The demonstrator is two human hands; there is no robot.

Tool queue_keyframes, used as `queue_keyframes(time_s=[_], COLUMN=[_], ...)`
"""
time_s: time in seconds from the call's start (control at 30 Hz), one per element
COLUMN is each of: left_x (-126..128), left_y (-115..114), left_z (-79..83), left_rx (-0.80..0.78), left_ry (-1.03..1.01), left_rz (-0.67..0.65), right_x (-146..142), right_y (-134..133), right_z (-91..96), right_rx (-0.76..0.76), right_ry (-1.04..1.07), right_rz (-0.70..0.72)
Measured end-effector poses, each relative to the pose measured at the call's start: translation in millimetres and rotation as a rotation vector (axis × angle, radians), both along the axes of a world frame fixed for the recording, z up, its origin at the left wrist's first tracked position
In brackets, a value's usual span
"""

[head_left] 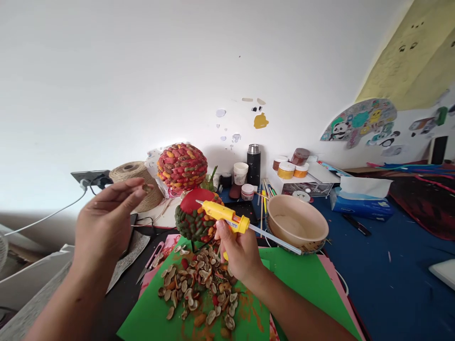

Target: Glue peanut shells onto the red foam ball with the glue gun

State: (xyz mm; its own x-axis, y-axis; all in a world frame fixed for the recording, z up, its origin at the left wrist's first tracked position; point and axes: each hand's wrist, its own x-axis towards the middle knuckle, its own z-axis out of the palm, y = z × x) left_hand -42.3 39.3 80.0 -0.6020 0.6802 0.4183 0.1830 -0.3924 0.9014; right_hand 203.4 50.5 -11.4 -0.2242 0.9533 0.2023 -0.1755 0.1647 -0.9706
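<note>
My right hand point(241, 255) is wrapped round a yellow hot glue gun point(222, 213), its nozzle pointing left and a clear glue stick point(275, 240) jutting from the back. Behind the nozzle stands a red ball point(195, 201) partly covered in dark green and orange peanut shells. My left hand point(108, 218), raised at the left, pinches a small peanut shell point(146, 188) between thumb and fingers. Below both hands, a pile of loose peanut shells point(202, 279) lies on green paper point(149, 312).
A finished-looking ball of red and orange shells point(182, 168) stands at the back beside a twine spool point(124, 170). Scissors point(151, 263) lie left of the green paper. At the right are a beige bowl point(298, 213), paint jars point(286, 169), a black thermos point(253, 166) and a tissue pack point(360, 203).
</note>
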Motion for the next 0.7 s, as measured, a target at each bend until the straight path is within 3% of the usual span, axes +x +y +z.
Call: queue_keyframes(time_s=[0.1,0.2,0.3,0.47,0.7], left_x=[-6,-5,-4,-11,-14], left_y=[3,5,6,10,20], left_z=[2.4,-4.1,-11.3,-17.5,-28.1], left_rx=[0.047,-0.091,-0.227,-0.101,-0.030], left_ry=[0.004,0.113,0.389,0.859,1.093], left_rz=[0.048,0.001,-0.020,-0.074,-0.212], right_x=[0,1,2,2,3], right_y=[-1,-2,-1,-1,-3], right_z=[-1.4,-2.7,-3.5,-3.9,-1.3], right_rx=[-0.011,-0.015,0.009,0.024,0.024], right_ry=[0.009,0.014,0.006,0.003,-0.012], right_rz=[0.004,0.011,-0.012,-0.012,-0.013])
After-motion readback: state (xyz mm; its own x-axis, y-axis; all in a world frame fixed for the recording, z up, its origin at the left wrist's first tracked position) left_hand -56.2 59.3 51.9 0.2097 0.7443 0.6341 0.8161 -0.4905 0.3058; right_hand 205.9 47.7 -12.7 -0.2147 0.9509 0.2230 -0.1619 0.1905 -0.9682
